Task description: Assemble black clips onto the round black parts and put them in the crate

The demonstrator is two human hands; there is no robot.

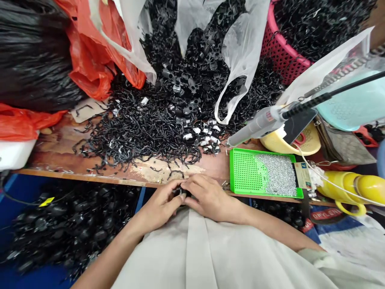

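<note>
My left hand (163, 202) and my right hand (207, 196) meet at the table's front edge, close to my body. Between their fingertips is a small black plastic part (184, 192), mostly covered by the fingers. Both hands are closed around it, thumbs pressed inward. Just beyond them on the wooden table (210, 164) lies a heap of thin black curved strips (150, 130). Behind that rises a pile of black plastic pieces (192, 76). A few small white pieces (207, 138) lie at the near right of the heap.
Right of my hands is a green tray (245, 170) with many small screws (279, 174). A hanging electric screwdriver (255, 126) slants above it. Further right stand a yellow bowl (313, 142) and yellow cup (337, 184). A pink basket (270, 44) stands behind. Black parts (60, 224) fill a blue bin below left.
</note>
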